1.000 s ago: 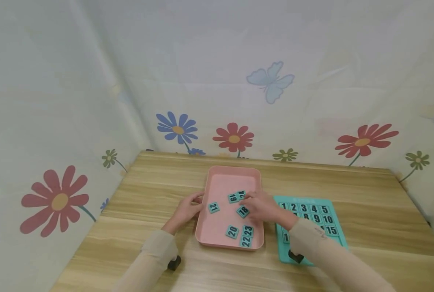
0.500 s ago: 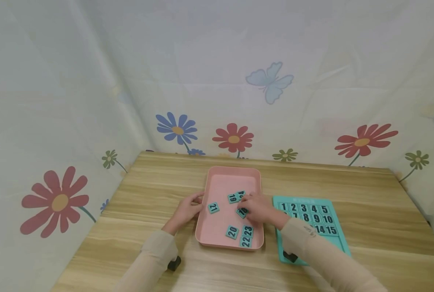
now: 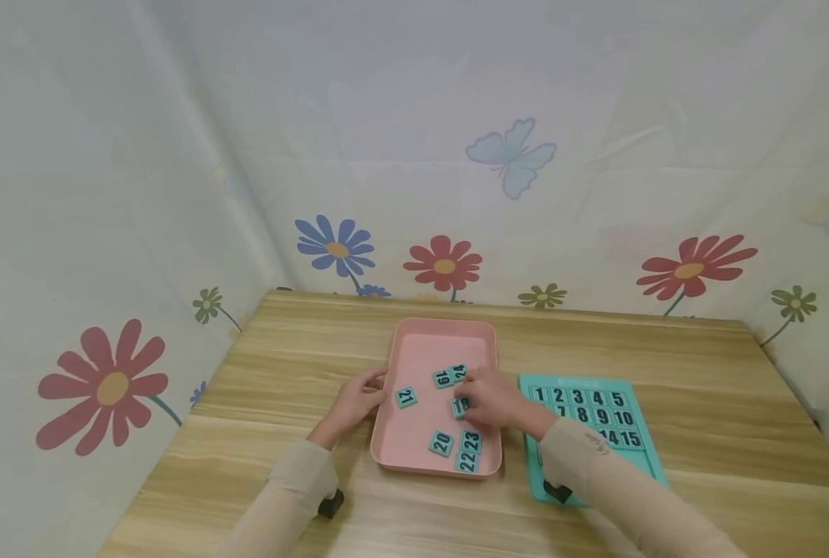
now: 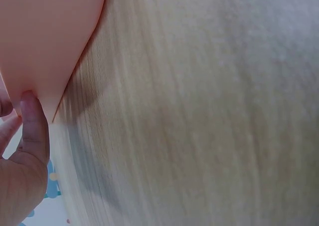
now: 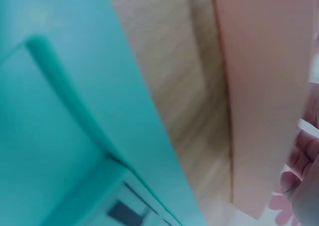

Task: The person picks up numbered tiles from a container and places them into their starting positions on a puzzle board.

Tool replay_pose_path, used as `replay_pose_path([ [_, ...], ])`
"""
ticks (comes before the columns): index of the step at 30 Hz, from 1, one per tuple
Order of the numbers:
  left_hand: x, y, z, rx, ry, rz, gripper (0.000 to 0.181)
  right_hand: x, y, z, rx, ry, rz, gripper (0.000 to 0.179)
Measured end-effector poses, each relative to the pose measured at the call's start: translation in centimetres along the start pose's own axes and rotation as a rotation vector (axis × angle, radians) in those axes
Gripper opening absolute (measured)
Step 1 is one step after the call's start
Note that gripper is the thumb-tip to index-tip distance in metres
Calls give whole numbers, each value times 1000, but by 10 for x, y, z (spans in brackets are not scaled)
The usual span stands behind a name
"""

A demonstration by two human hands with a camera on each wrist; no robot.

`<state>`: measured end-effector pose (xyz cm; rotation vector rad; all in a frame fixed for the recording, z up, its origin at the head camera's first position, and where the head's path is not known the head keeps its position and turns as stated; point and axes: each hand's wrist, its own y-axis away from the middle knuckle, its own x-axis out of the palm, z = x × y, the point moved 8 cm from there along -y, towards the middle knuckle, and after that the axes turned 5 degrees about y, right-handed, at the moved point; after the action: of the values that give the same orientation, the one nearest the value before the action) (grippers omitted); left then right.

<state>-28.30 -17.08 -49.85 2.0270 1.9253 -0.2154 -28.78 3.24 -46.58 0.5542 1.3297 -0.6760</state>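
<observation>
My left hand (image 3: 354, 401) pinches the left side wall of a pink tray (image 3: 414, 326), with the thumb (image 4: 35, 126) pressed on its outside in the left wrist view. Over the right part of the tray, my right hand (image 3: 493, 399) has its fingertips curled at a teal number tile marked 18 (image 3: 459, 407), partly covering it. Just above lie the 19 tile (image 3: 442, 379) and the 24 tile (image 3: 459, 372), side by side. The right wrist view shows the right fingers (image 5: 301, 156) beyond the tray's wall; the tile is hidden there.
Also in the tray lie tiles 21 (image 3: 405, 397), 20 (image 3: 441, 443), 23 (image 3: 471, 442) and 22 (image 3: 466, 462). A teal number board (image 3: 641, 395) with rows of tiles sits right of the tray, partly under my right sleeve (image 3: 582, 449). All rest on a wooden table (image 3: 303, 341).
The 18 tile has turned from slanted to nearly upright under my right fingertips. My right hand and forearm have shifted slightly left and down. The left hand keeps its place on the tray.
</observation>
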Motion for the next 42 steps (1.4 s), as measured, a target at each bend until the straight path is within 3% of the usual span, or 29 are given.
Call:
replay_pose_path([
  [6, -1, 1, -1, 11, -3, -8, 46, -26, 15, -6, 56, -72, -59, 30],
  [14, -2, 2, 1, 15, -2, -15, 45, -61, 50, -21, 75, -118, -109, 31],
  [19, -3, 2, 3, 7, 0, -16, 46, -75, 75, -33, 84, -120, -135, 32],
  [25, -3, 1, 4, -2, -17, -17, 46, -84, 108, -49, 64, -124, -229, 29],
  [30, -1, 1, 2, -2, -21, -8, 46, -80, 134, -65, 90, -127, -244, 28],
  [42, 2, -1, -1, 12, -43, -11, 46, -35, 171, -97, 242, -132, -87, 27],
])
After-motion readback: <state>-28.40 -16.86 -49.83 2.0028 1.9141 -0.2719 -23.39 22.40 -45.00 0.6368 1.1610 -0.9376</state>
